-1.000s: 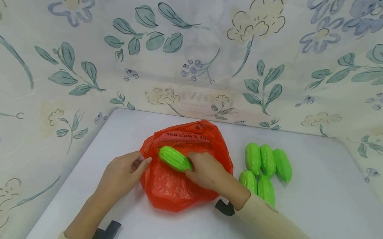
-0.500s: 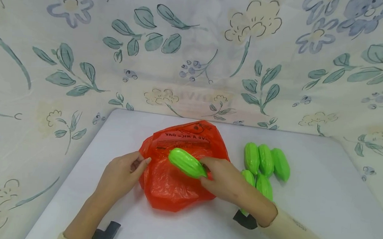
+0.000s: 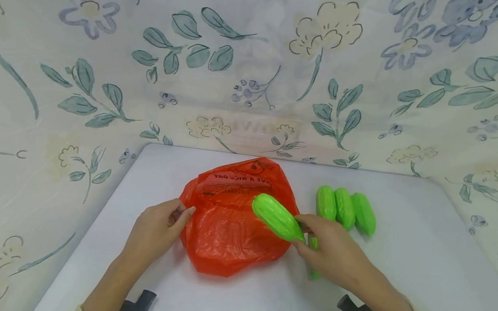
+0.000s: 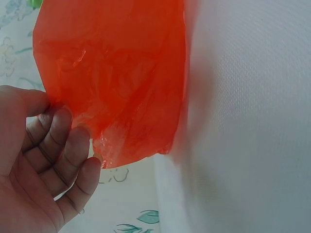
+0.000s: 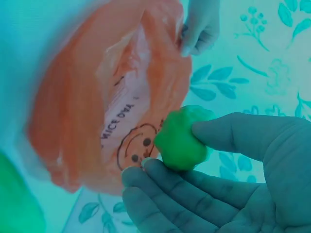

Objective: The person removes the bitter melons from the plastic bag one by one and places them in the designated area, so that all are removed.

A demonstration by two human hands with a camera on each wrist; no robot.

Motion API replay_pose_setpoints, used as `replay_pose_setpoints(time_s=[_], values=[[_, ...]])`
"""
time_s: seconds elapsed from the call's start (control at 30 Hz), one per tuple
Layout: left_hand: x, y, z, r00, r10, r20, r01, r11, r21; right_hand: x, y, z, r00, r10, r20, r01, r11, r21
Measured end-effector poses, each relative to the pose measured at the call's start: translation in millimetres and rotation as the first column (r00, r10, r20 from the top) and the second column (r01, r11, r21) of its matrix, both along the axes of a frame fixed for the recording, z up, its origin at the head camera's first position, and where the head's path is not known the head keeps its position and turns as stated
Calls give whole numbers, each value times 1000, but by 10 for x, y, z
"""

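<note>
Head view: the right hand (image 3: 332, 252) grips a green gourd (image 3: 277, 217) by its lower right end, thumb and fingers (image 5: 194, 194) curled round it. The gourd is held above the right edge of the red bag (image 3: 230, 228), just off the counter (image 3: 414, 271). Its long axis runs on a slant, the free end pointing up and to the left toward the bag's printed part, the held end down and to the right. In the right wrist view the gourd is seen end-on, its blunt tip bulging out past the fingertips with the bag's smiley print behind it.

The left hand (image 3: 157, 228) pinches the bag's left edge, fingers (image 4: 63, 145) curled against the thin plastic in the left wrist view. The bag lies crumpled on the counter between the two hands.

Three more gourds (image 3: 345, 209) lie side by side to the right of the bag, long axes pointing roughly away from the person. Another (image 3: 313, 244) shows partly behind the right hand.
</note>
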State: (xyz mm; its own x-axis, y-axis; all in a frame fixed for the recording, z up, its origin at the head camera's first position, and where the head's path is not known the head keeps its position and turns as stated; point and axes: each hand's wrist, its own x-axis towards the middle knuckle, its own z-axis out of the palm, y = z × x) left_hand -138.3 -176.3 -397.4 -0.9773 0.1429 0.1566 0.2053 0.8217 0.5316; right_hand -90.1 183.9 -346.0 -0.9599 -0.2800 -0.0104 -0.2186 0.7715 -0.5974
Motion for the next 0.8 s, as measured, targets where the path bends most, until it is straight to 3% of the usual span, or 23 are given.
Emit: replay_pose_setpoints(time_s=[0.17,0.3,0.8], values=[[-12,18,5,1000,2,15,-2,1000,-6,152,226,-63,999,-45,19,46,998,-45],[-15,27,10,999,7,37,-6,1000,-11,289,408,-129,997,-71,-15,70,995,-71],[-17,26,-39,1000,7,6,-7,1000,-8,616,881,-375,976,-213,-50,213,977,-20]])
